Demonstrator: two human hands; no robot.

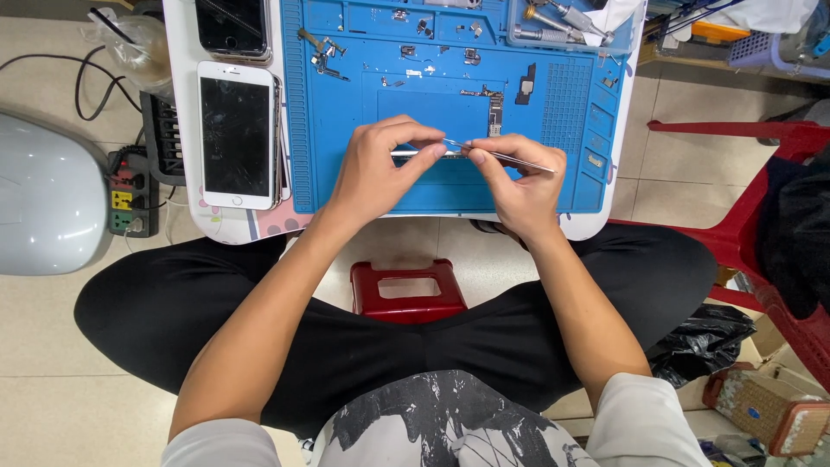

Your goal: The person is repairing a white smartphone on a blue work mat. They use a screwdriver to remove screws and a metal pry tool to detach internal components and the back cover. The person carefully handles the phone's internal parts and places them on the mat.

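Note:
My left hand (pixel 380 169) pinches a small thin metal part (pixel 406 153) over the near edge of the blue repair mat (pixel 346 173). My right hand (pixel 517 182) holds slim metal tweezers (pixel 506 157), whose tips meet the part between my two hands. A small circuit board (pixel 494 111) and several tiny screws and phone parts lie on the mat beyond my fingers.
A white smartphone (pixel 236 134) lies face up left of the mat, a dark phone (pixel 232 28) behind it. A power strip (pixel 131 195) and grey rounded object (pixel 47 195) are on the floor left. Red stool (pixel 408 290) between my legs; red chair (pixel 778 216) right.

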